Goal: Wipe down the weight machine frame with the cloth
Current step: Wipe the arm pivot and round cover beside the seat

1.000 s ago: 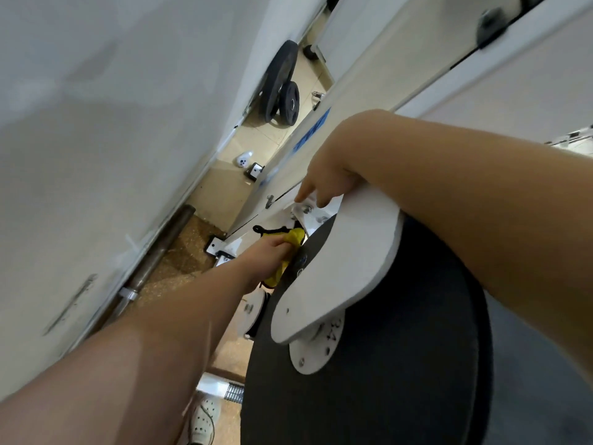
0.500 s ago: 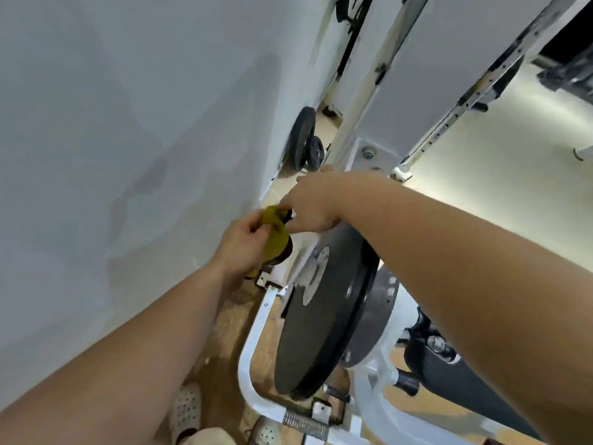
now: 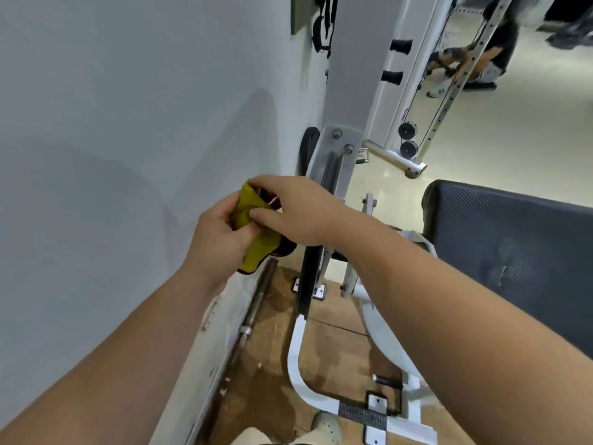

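Right fingers (image 3: 256, 182): forefinger curled over the top edge of the cloth (image 3: 248, 208), thumb pressed to its face; a pinch.
Left fingers (image 3: 245, 234): curled round the lower half of the cloth, gripping it.
Cloth: yellow with a dark edge, bunched and held off the floor between both hands; its lower end hangs below the left fist.
Right hand (image 3: 301, 213): back upward, reaching across from the right.
Left hand (image 3: 218, 239): back toward the camera, just left of the cloth.
Cloth vs frame (image 3: 348, 75): just left of the white upright; contact cannot be told.
Frame, low part: a curved white tube runs along the brown floor (image 3: 333, 345) to a foot plate with a ribbed strip.
Weight plate (image 3: 308, 277): black, seen edge-on, mounted on the frame below the right wrist.
Pad (image 3: 513, 252): black, textured, at the right edge.
Wall (image 3: 112, 123): pale grey, fills the left side.
Bar (image 3: 253, 313): dark metal, lying on the floor along the foot of the wall.
Shoe (image 3: 327, 425): pale, at the bottom edge.
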